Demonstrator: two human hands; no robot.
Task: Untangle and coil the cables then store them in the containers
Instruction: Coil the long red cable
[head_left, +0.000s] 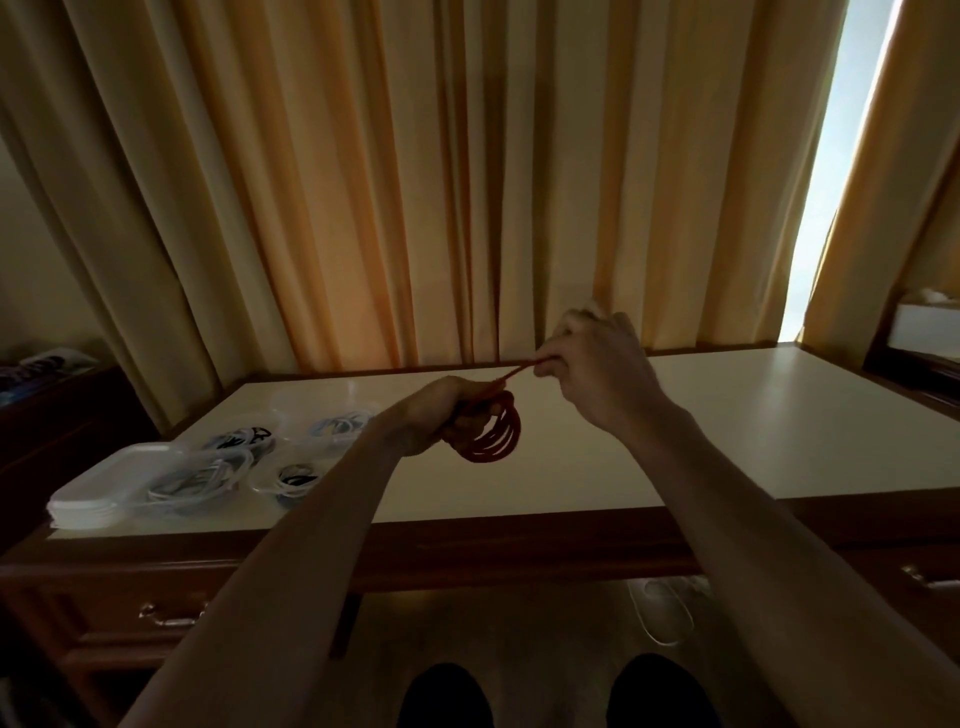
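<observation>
The pale tabletop (701, 426) carries clear containers (223, 462) of coiled cables at nine o'clock, a stack of lids (106, 488) just beside them.

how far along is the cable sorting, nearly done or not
Likely near the end. Done: coiled cables sit in the clear containers. In hand: the left hand holds the red cable coil, the right hand pinches its tail. Left: finishing and storing it.

Two hands are up over the desk: the left hand (441, 410) and the right hand (597, 364). One red cable (493, 434) is in view. Four clear containers (208, 475) hold coiled cables (a fifth, farther back, is hard to make out). One stack of lids (104, 491) sits beside them.
</observation>
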